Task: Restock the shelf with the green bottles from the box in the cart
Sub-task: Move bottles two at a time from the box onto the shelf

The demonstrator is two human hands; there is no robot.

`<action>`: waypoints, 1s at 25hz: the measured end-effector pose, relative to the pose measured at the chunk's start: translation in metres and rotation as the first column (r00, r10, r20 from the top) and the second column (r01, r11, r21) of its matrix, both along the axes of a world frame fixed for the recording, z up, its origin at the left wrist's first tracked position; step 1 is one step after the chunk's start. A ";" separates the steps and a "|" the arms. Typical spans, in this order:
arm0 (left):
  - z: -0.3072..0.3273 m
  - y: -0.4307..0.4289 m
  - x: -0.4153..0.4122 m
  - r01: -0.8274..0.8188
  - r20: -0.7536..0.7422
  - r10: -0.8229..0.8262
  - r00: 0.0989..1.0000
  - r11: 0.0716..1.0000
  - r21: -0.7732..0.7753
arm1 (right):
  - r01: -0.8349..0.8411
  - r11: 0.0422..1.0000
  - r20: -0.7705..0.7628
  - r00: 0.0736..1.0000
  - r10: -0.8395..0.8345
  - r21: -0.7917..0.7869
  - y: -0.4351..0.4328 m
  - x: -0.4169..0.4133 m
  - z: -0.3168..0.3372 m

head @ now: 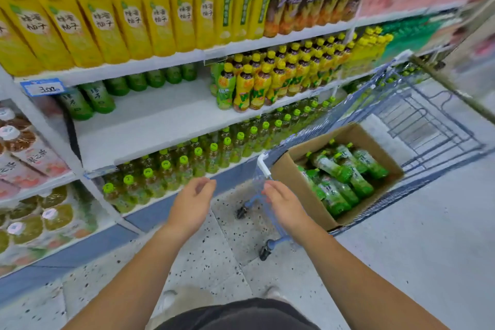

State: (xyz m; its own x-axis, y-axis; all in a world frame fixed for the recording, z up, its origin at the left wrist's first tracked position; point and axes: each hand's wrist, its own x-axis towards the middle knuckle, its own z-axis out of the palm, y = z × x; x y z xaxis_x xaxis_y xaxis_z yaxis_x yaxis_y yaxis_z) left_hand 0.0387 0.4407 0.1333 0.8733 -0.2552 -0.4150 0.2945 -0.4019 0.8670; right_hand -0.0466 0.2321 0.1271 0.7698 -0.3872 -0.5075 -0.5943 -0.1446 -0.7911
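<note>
Several green bottles (345,185) lie on their sides in an open cardboard box (288,177) inside the blue wire cart (434,126). On the middle shelf (150,120) a few matching green bottles (88,100) stand at the left and along the back, leaving a wide bare stretch of white board. My left hand (191,205) hovers over the floor in front of the lower shelf, its fingers loosely curled and holding nothing. My right hand (285,205) hangs beside the cart's near corner, just left of the box, also holding nothing.
Yellow-labelled bottles (249,83) fill the right part of the middle shelf. Green-capped bottles (187,166) line the shelf below, and tall yellow bottles (128,8) the one above. The cart's wheels (265,252) stand on the speckled floor close to my feet.
</note>
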 end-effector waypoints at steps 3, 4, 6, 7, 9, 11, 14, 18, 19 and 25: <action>0.001 -0.065 -0.016 0.021 -0.028 -0.022 0.999 1.000 -0.022 | 0.006 0.999 -0.009 1.000 -0.007 -0.048 -0.056 -0.023 0.009; 0.000 -0.088 -0.022 0.032 -0.037 -0.032 0.999 0.999 -0.019 | 0.021 0.998 -0.017 1.000 -0.022 -0.051 -0.078 -0.030 0.010; -0.002 -0.131 -0.034 0.043 -0.072 -0.044 0.996 0.999 -0.018 | 0.045 0.997 -0.043 0.998 -0.048 -0.060 -0.121 -0.042 0.012; -0.004 -0.150 -0.039 0.050 -0.092 -0.052 0.994 0.998 -0.024 | 0.041 0.996 -0.057 0.997 -0.046 -0.073 -0.142 -0.047 0.012; -0.007 -0.187 -0.046 0.067 -0.121 -0.071 0.990 0.997 -0.031 | 0.038 0.994 -0.076 0.996 -0.045 -0.098 -0.182 -0.053 0.013; -0.010 -0.215 -0.051 0.090 -0.149 -0.096 0.984 0.995 -0.049 | 0.060 0.992 -0.087 0.994 -0.069 -0.107 -0.210 -0.057 0.013; -0.017 -0.250 -0.057 0.108 -0.190 -0.118 0.975 0.992 -0.060 | 0.083 0.990 -0.134 0.986 -0.099 -0.115 -0.242 -0.062 0.009; -0.037 -0.291 -0.044 0.178 -0.272 -0.189 0.944 0.982 -0.064 | 0.101 0.984 -0.196 0.972 -0.129 -0.147 -0.273 -0.059 -0.003; -0.042 -0.303 -0.039 0.218 -0.292 -0.229 0.929 0.973 -0.069 | 0.121 0.981 -0.208 0.966 -0.151 -0.150 -0.281 -0.059 -0.007; -0.075 -0.378 -0.017 0.322 -0.379 -0.313 0.871 0.946 -0.039 | 0.091 0.971 -0.300 0.941 -0.156 -0.219 -0.341 -0.054 -0.042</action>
State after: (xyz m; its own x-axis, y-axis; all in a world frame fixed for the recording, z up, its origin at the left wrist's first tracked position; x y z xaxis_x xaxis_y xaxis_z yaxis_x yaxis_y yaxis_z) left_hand 0.0216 0.0632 0.0580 0.5244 -0.4779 -0.7047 0.4486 -0.5484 0.7057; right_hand -0.1008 -0.1091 0.0850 0.5244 -0.5868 -0.6169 -0.8298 -0.1897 -0.5249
